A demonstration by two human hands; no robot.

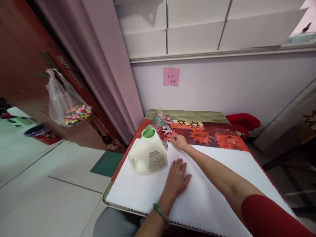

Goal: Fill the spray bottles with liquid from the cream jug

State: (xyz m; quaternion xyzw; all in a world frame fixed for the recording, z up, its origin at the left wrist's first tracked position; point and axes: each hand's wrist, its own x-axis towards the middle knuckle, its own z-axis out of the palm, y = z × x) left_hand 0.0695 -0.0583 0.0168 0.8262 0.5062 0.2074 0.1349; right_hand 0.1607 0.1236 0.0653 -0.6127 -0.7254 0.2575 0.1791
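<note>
My left hand [178, 176] lies flat on a white mat [209, 194] with its fingers spread, and holds nothing; a green bangle [160, 213] circles that wrist. My right hand [179, 141] reaches to the far edge of the mat. Its fingertips close on a pink-and-grey piece that looks like a trigger spray head [170, 134], partly hidden by the fingers. Similar pink-and-grey pieces lie close by, next to clear bottles [158, 120]. Left of my hands, a cream plastic jug [145, 158] stands upright, its mouth showing a green insert [149, 131].
A patterned red cover [204, 135] shows on the table behind the mat. A wall with a pink note [171, 76] rises behind it. Left, a plastic bag of colourful bits [78, 115] hangs from a door handle. A red object [243, 123] sits beyond the table's right corner.
</note>
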